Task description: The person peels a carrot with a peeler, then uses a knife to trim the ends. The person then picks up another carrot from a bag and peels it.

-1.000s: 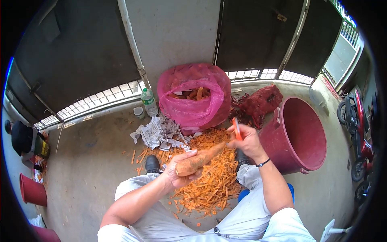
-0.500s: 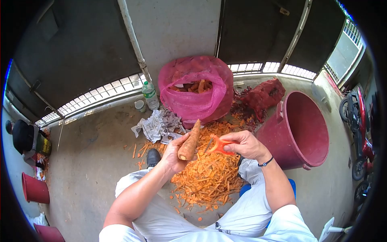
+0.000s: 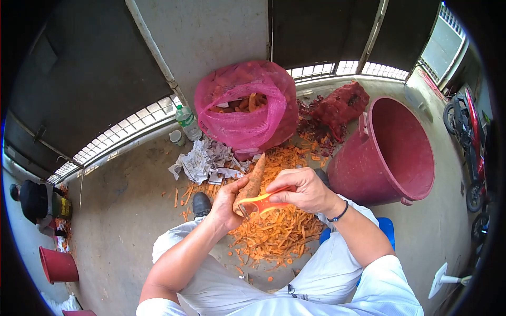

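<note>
My left hand (image 3: 226, 206) is wrapped round a large unpeeled carrot (image 3: 255, 181), whose thin tip points up and away from me. In my right hand (image 3: 303, 190) is an orange peeler (image 3: 259, 203). Its blade lies against the thick end of the carrot, close to my left fingers. Below both hands a heap of carrot peelings (image 3: 282, 231) spreads over the floor between my legs. Behind the heap stands a pink mesh sack (image 3: 282, 118), its torn opening showing several carrots (image 3: 250, 102) inside.
A big dark-red bucket (image 3: 350, 163) leans at the right, beside a red net sack (image 3: 342, 108). Crumpled paper (image 3: 203, 160), a plastic bottle (image 3: 188, 124) and a cup (image 3: 176, 138) are left of the pink sack. Far left is a smaller red bucket (image 3: 59, 265); a motorbike (image 3: 466, 131) stands far right.
My right hand has moved left and brought the peeler from beside the carrot onto its thick end. The left hand still grips the carrot. The whole view has shifted slightly.
</note>
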Action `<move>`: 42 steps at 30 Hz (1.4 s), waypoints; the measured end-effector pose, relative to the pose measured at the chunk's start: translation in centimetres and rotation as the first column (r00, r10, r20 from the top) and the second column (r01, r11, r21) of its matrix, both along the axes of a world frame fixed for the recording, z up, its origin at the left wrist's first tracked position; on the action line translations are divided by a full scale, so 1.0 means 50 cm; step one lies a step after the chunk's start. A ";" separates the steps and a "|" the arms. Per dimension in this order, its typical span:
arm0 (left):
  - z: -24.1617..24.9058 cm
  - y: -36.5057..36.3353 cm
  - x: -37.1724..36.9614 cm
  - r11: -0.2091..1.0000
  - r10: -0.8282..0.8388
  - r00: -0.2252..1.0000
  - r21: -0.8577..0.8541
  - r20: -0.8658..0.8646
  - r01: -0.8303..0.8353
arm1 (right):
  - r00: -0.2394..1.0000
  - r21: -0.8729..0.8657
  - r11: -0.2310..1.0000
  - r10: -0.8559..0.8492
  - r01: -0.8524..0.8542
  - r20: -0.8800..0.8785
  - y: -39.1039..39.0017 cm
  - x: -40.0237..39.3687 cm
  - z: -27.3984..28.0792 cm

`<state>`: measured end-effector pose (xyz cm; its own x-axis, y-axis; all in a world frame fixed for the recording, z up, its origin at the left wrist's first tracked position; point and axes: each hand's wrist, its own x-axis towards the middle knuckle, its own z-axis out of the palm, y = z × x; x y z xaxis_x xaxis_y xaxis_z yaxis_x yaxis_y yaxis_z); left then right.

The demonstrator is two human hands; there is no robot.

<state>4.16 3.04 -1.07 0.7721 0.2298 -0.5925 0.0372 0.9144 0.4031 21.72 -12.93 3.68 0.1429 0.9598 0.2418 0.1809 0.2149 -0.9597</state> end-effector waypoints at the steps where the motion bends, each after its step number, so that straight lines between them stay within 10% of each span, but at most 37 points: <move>1: 0.006 -0.003 -0.001 1.000 0.014 1.000 -0.020 0.010 -0.014 | 0.999 -0.023 0.999 -0.026 0.027 0.032 0.002 -0.002 0.000; 9: -0.001 -0.004 -0.017 1.000 -0.001 0.998 -0.004 0.063 0.001 | 0.946 0.114 0.988 -0.132 0.102 0.295 0.008 -0.026 0.007; 33: 0.020 -0.018 -0.046 0.984 -0.178 0.974 0.022 0.138 0.177 | 0.989 -0.006 0.989 -0.150 0.150 0.010 -0.007 0.023 0.003; 36: 0.066 -0.031 -0.055 0.991 -0.105 0.992 0.085 0.067 0.099 | 0.882 -0.054 0.900 -0.411 0.433 0.232 -0.023 0.120 -0.024; 39: 0.072 -0.010 -0.082 0.955 -0.286 0.950 0.115 0.125 0.272 | 0.309 0.183 0.641 -0.575 0.745 0.758 -0.049 0.213 -0.055; 42: 0.050 0.001 -0.076 0.975 -0.220 0.963 0.003 0.156 0.223 | 0.321 0.211 0.598 -0.657 0.773 0.682 -0.058 0.229 -0.056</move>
